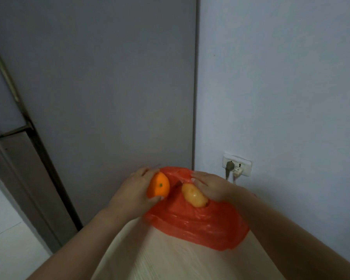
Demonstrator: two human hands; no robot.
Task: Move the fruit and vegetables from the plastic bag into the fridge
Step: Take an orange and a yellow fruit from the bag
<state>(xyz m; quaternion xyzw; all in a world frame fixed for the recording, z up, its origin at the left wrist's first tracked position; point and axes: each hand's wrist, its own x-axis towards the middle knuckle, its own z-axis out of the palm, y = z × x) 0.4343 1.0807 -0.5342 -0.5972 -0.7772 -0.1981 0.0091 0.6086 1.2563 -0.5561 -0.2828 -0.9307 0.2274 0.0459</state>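
- My left hand point(136, 186) is gripping the orange point(159, 187) at the red plastic bag point(200, 225) mouth; it is probably firm and light, so I am cupping it.
- My right hand point(210, 187) is touching the smooth yellow fruit point(194, 196) in the bag; I cannot tell its grip.

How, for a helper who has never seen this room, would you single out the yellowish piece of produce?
Find the pale wooden table beside the wall socket; a red plastic bag lies on it. Amid its folds, against the right hand, sits the yellow produce. It is pale yellow and oblong, unlike the round orange gripped by the left hand.
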